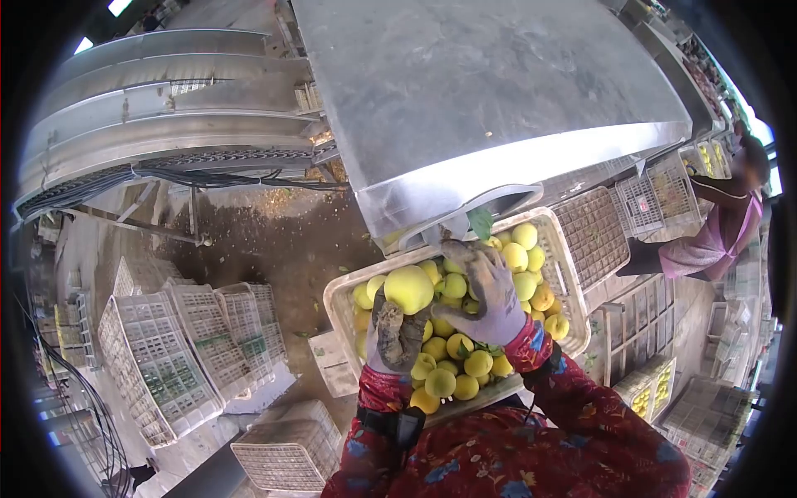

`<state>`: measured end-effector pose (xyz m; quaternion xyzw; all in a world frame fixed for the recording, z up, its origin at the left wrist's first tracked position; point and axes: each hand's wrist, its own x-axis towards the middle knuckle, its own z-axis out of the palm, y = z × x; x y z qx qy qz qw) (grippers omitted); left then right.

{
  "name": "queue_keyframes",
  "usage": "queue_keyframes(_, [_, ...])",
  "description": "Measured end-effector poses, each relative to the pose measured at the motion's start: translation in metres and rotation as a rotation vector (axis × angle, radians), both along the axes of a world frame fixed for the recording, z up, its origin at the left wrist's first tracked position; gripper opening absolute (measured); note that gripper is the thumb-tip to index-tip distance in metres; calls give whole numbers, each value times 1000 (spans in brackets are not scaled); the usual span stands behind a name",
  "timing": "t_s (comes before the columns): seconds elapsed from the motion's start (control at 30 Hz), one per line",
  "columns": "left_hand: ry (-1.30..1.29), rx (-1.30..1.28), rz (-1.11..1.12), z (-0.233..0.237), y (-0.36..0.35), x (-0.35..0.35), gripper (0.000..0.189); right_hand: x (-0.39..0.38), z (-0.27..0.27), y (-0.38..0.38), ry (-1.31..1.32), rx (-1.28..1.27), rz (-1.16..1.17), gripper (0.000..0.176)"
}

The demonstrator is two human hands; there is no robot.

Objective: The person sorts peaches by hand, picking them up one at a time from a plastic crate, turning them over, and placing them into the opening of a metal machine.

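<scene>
A pale plastic crate [567, 249] full of yellow-green fruit [440, 383] lies in front of me. Over its left part, my left hand [393, 336] in a dirty glove has its fingers wrapped round a large yellow-green fruit [408, 289]. My right hand [488, 297], also gloved, is above the middle of the crate, fingers bent and apart, its upper fingers near the metal chute lip. Whether it touches fruit beneath is hidden. A green leaf [480, 222] sticks up beside those fingers at the crate's far edge.
A large metal surface [498, 83] rises beyond the crate. Stacked crates [158, 365] stand at the left, another crate [286, 452] at lower left. An empty-looking crate [591, 232] adjoins on the right. A person [714, 232] in a pink apron is at far right.
</scene>
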<state>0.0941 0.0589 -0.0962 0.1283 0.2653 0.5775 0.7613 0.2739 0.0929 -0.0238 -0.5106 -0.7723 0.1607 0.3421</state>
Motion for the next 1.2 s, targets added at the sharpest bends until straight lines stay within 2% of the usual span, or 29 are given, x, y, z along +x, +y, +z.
queue_keyframes(0.07, [-52, -126, -109, -2, -1, 4, 59, -18, -23, -15, -3, 32, -88, 70])
queue_keyframes(0.2, [-22, -44, -58, 7, 14, 24, 50, -21, -35, -11, 15, 36, -179, 71])
queue_keyframes(0.23, [-8, 7, -112, -4, 17, 21, 44, -19, -30, -6, 88, 13, -151, 72])
queue_keyframes(0.33, [-124, -63, -117, -10, 25, 23, 47, -20, -36, 0, 236, -12, -190, 72])
queue_keyframes(0.37, [-182, -123, -110, -20, 27, 23, 45, -22, -36, 4, 212, -3, -215, 69])
queue_keyframes(0.47, [19, -247, -123, 14, 31, 13, 40, -13, -50, 31, 117, -136, -378, 61])
queue_keyframes(0.5, [326, -217, -113, -4, 28, -3, 38, -7, -56, 51, 57, -154, -361, 53])
queue_keyframes(0.53, [520, -135, -40, -42, 19, -25, 45, 1, -65, 65, -20, -34, -311, 51])
queue_keyframes(0.6, [1528, 138, -103, -61, 24, -47, 61, 15, -81, 76, -172, 203, -227, 47])
queue_keyframes(0.7, [2162, 38, -291, -83, 28, -22, 81, 12, -45, 54, -57, 207, -380, 43])
queue_keyframes(0.73, [2150, 12, -282, -89, 30, -21, 85, 8, -41, 42, -6, 211, -447, 43])
queue_keyframes(0.77, [2138, -11, -278, -94, 31, -21, 89, 6, -52, 24, 26, 124, -339, 44])
queue_keyframes(0.8, [2126, -37, -283, -96, 29, -22, 94, 0, -68, 11, 8, -178, -291, 47])
queue_keyframes(0.83, [2009, -149, -416, -78, 38, -23, 93, -9, -87, 2, -9, -483, -233, 49])
queue_keyframes(0.93, [1827, -113, -185, -102, 28, -36, 85, -47, -167, 9, 14, -563, -348, 55])
queue_keyframes(0.97, [1636, -116, -57, -96, 26, -43, 80, -49, -168, 12, 46, -577, -339, 58])
queue_keyframes(1.0, [1438, -120, 0, -116, 18, -58, 72, -51, -167, 14, 78, -597, -333, 61])
queue_keyframes(1.03, [1077, -161, 57, -109, 11, -64, 66, -52, -163, 15, 108, -616, -331, 64])
queue_keyframes(1.07, [712, -195, 107, -102, 6, -67, 60, -47, -155, 9, 130, -601, -202, 65])
queue_keyframes(1.13, [623, -160, -7, -53, 5, -59, 72, -25, -111, -3, 165, -562, 58, 69])
queue_keyframes(1.17, [371, -228, -37, -46, 1, -56, 74, -14, -98, -5, 228, -535, 223, 72])
queue_keyframes(1.2, [121, -288, -69, -39, -1, -53, 77, -11, -82, -10, 308, -557, 184, 71])
